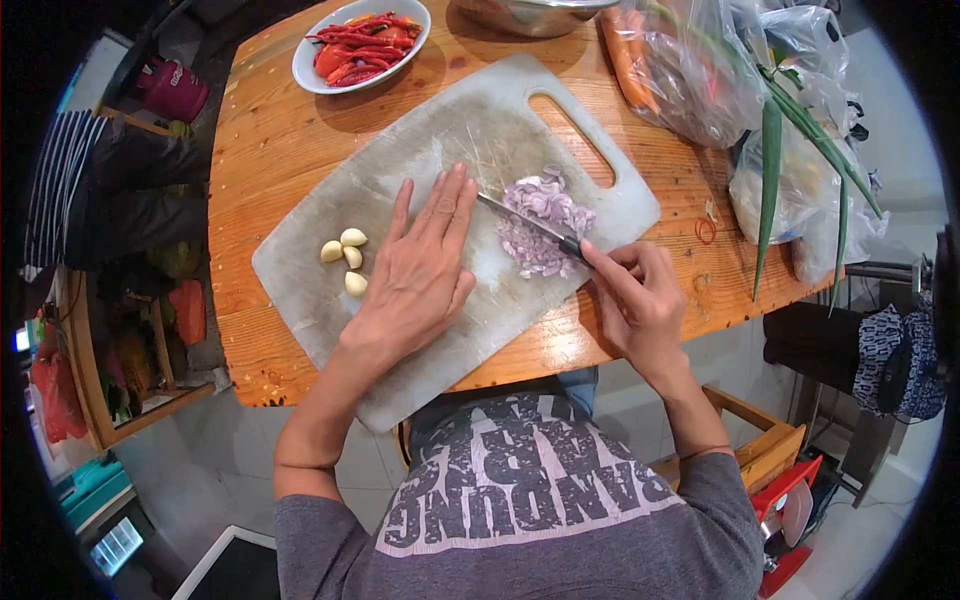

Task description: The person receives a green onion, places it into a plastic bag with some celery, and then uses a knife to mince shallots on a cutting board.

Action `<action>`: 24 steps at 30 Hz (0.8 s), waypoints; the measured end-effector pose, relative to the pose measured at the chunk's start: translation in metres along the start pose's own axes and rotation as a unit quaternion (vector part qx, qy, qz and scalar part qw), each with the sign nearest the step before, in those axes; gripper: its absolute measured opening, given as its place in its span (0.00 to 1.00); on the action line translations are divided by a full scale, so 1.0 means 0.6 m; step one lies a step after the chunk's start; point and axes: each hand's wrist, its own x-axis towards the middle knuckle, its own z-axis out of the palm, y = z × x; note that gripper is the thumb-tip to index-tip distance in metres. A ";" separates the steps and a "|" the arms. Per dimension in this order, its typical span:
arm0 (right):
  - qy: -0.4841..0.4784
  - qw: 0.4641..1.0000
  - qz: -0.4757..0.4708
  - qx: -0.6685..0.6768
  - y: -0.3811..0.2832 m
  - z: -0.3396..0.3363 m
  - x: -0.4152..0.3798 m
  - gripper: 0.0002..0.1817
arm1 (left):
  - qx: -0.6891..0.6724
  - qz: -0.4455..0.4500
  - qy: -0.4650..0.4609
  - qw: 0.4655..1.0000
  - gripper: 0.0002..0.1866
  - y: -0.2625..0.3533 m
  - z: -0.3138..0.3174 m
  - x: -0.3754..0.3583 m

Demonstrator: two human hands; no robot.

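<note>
Right hand [642, 300] gripping one knife [534, 226], left hand [420, 268] outstretched over one cutting board [470, 115], four garlic cloves [353, 257]

Metal bowl [535, 20] cut by top edge, rear of knife [518, 215] hidden in right hand [642, 300], left hand [412, 275] palm out of sight, some plastic bag [700, 90] contents indistinct, grey shirt [530, 570] cut by bottom edge.

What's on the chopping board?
Four garlic cloves and chopped purplish pieces, with the knife over the pieces. The left hand covers part of the chopping board; what's under that hand is hidden.
</note>
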 end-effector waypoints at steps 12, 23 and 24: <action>-0.006 1.000 -0.022 0.016 -0.025 -0.010 -0.002 0.27 | 0.005 -0.002 0.003 1.000 0.47 -0.007 -0.001 -0.005; -0.028 0.999 -0.027 0.029 -0.026 -0.007 -0.003 0.25 | -0.006 -0.005 0.000 1.000 0.46 -0.008 0.000 -0.007; -0.030 0.999 -0.029 0.032 -0.014 -0.001 0.004 0.25 | -0.010 -0.007 -0.004 1.000 0.46 -0.008 0.002 -0.011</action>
